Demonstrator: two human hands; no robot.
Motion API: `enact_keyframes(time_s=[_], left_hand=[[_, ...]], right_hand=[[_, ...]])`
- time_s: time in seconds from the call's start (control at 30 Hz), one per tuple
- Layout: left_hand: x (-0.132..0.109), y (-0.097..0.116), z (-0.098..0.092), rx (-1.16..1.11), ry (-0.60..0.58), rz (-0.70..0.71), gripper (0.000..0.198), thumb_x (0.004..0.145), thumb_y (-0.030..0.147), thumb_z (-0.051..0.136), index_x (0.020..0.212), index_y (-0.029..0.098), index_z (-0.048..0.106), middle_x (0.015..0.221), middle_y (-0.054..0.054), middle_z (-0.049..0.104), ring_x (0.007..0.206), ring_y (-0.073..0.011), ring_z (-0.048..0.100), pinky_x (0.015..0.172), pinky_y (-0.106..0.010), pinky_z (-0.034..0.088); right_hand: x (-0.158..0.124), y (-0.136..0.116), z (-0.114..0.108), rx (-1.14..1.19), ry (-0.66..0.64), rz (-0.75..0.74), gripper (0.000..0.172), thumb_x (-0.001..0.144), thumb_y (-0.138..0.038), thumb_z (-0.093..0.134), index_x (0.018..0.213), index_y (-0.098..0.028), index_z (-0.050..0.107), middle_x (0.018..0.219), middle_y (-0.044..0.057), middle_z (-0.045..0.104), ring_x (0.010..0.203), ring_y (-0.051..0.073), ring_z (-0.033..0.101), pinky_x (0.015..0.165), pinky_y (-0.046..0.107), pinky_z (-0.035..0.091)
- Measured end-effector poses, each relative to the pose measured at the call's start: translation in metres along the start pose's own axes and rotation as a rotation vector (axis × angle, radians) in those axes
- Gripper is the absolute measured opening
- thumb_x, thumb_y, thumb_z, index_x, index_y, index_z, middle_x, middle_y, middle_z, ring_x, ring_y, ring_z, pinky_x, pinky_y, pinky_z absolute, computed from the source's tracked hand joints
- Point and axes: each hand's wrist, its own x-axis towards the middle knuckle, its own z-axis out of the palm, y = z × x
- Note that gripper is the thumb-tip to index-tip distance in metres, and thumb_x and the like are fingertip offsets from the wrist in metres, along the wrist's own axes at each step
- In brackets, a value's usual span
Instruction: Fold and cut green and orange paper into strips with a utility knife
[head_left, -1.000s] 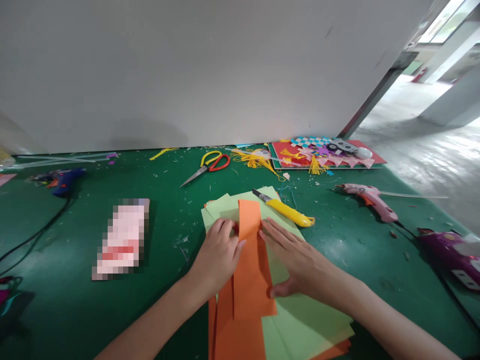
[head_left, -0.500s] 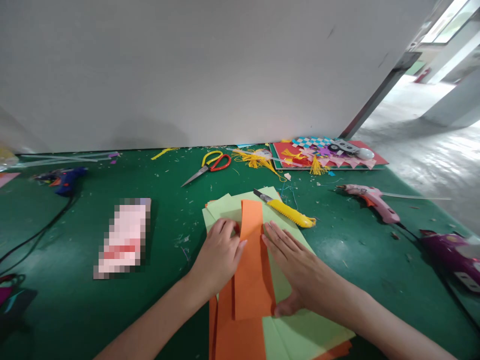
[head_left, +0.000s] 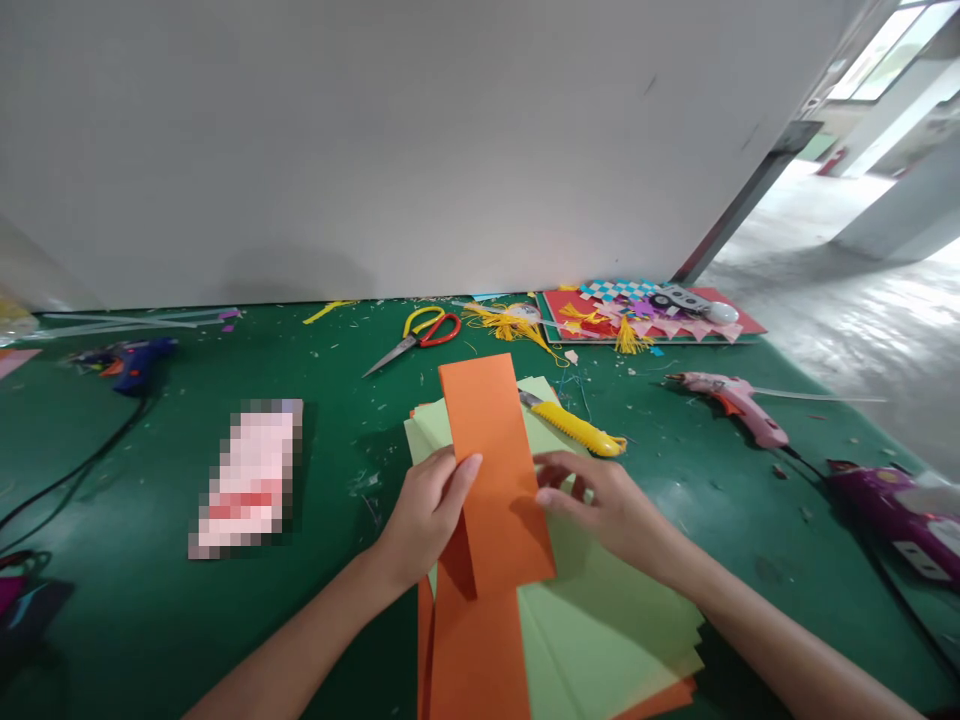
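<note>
An orange paper strip (head_left: pixel 496 470) is lifted above a stack of light green sheets (head_left: pixel 607 610). My left hand (head_left: pixel 427 515) pinches its left edge, thumb on top. At the strip's right edge my right hand (head_left: pixel 600 500) has its fingers curled, the thumb and fingertips at the paper. More orange paper (head_left: pixel 480 660) lies beneath, toward the near edge. A yellow utility knife (head_left: pixel 577 428) rests on the green sheets with its blade partly behind the strip.
Scissors (head_left: pixel 415 338) lie beyond the stack. A red board (head_left: pixel 660 318) with paper decorations and tassels is at the back. Glue guns, one pink (head_left: pixel 739 400), one purple (head_left: pixel 900 505) and one blue (head_left: pixel 142 362), lie at the sides. A blurred pink item (head_left: pixel 251 475) sits left.
The orange strip has risen off the stack and turned slightly, its far end now further left. My right hand has gone from lying flat to curled fingers at the strip's edge.
</note>
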Motion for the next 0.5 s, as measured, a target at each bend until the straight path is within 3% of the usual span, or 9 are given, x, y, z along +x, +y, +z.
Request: enact_keyframes(time_s=[0.1,0.17,0.27,0.33,0.43,0.5], left_hand=[[-0.0031,-0.0002,0.0003,-0.073,0.033,-0.036,0.039,0.097,0.04,0.037,0.063,0.021,0.032,0.059,0.005,0.032,0.052,-0.0103,0.032,0.052,-0.024,0.029],[-0.0034,-0.0006,-0.0001,-0.127,0.018,-0.048,0.037,0.096,0.044,0.037,0.067,0.02,0.04,0.061,0.004,0.039,0.055,-0.0108,0.036,0.054,-0.024,0.033],[-0.001,-0.0008,0.0005,-0.358,-0.076,-0.017,0.046,0.094,0.056,0.028,0.097,0.018,0.054,0.089,-0.005,0.06,0.077,-0.0165,0.054,0.073,-0.03,0.045],[0.0013,-0.0014,0.0024,-0.542,-0.104,-0.016,0.058,0.092,0.063,0.021,0.112,0.018,0.052,0.111,-0.011,0.06,0.097,-0.0218,0.057,0.085,-0.035,0.047],[0.0031,-0.0034,0.0061,-0.701,-0.062,-0.125,0.06,0.091,0.064,0.023,0.122,0.02,0.049,0.126,-0.013,0.054,0.114,-0.0251,0.052,0.086,-0.037,0.049],[0.0026,-0.0046,0.007,-0.732,-0.046,-0.211,0.058,0.092,0.061,0.024,0.128,0.021,0.047,0.128,-0.013,0.054,0.114,-0.0248,0.054,0.085,-0.037,0.05]], right_hand=[[-0.0003,-0.0026,0.0069,0.11,-0.143,0.008,0.029,0.087,-0.037,0.055,0.068,-0.017,0.064,0.058,-0.003,0.053,0.053,0.01,0.045,0.047,0.023,0.034],[-0.0009,-0.0026,0.0097,0.157,-0.074,-0.036,0.033,0.087,-0.035,0.056,0.06,-0.017,0.06,0.058,-0.002,0.049,0.053,0.011,0.043,0.047,0.023,0.032],[-0.0026,-0.0012,0.0073,0.115,0.184,-0.196,0.029,0.086,-0.032,0.058,0.062,-0.018,0.065,0.067,0.002,0.052,0.06,0.014,0.048,0.051,0.026,0.037],[-0.0044,0.0002,0.0031,0.053,0.283,-0.291,0.026,0.087,-0.03,0.057,0.065,-0.02,0.068,0.064,0.003,0.053,0.058,0.016,0.05,0.052,0.029,0.04],[-0.0065,0.0013,-0.0001,0.022,0.286,-0.411,0.025,0.09,-0.024,0.051,0.074,-0.022,0.071,0.067,0.006,0.061,0.063,0.019,0.057,0.058,0.032,0.047],[-0.0063,0.0011,0.0015,0.006,0.269,-0.488,0.026,0.09,-0.02,0.047,0.081,-0.023,0.072,0.076,0.007,0.066,0.072,0.021,0.062,0.065,0.034,0.051]])
